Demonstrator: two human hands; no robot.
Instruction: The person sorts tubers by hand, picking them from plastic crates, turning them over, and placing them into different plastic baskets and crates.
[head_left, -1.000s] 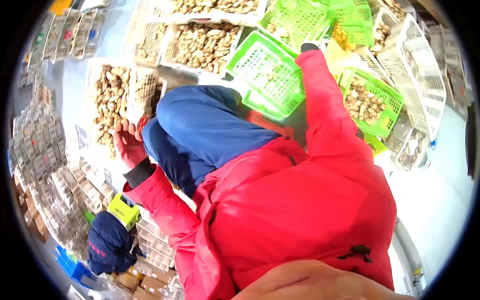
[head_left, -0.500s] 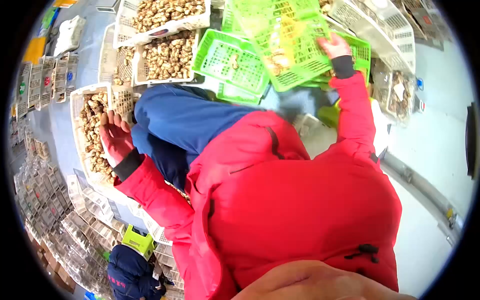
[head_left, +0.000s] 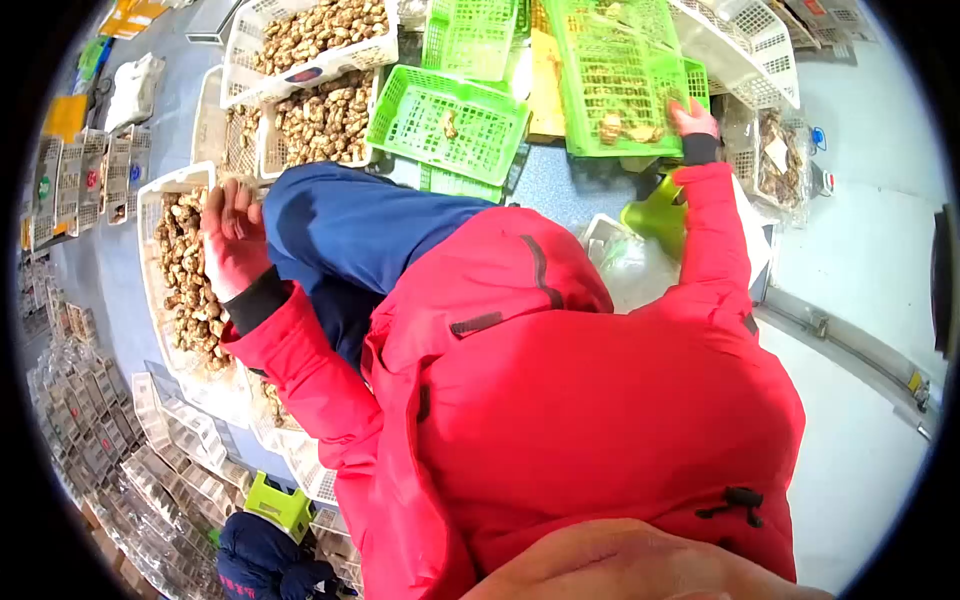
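Note:
My right hand (head_left: 693,120) grips the right edge of a green plastic basket (head_left: 622,143). A few pale brown pieces (head_left: 645,132) show at this basket's near end. My left hand (head_left: 234,240) is open, fingers loosely apart, at the right side of a white crate (head_left: 152,215) on the left. That crate is filled with brown-and-cream lumpy pieces (head_left: 182,270) that look like mushrooms. Whether the left hand touches the crate is unclear. Another green basket (head_left: 400,125), with one small piece (head_left: 448,124) in it, lies ahead of my knees.
White crates (head_left: 378,50) of the same pieces stand at the upper left. A yellow-green stool (head_left: 660,220) and a plastic-lined container (head_left: 625,265) sit by my right side. At the lower left, a person in a dark jacket (head_left: 265,555) is beside a green stool (head_left: 280,505).
The green basket in my right hand has swung from a slant to nearly straight and shifted right, uncovering blue floor and a yellow strip. My left hand has stayed by the white crate.

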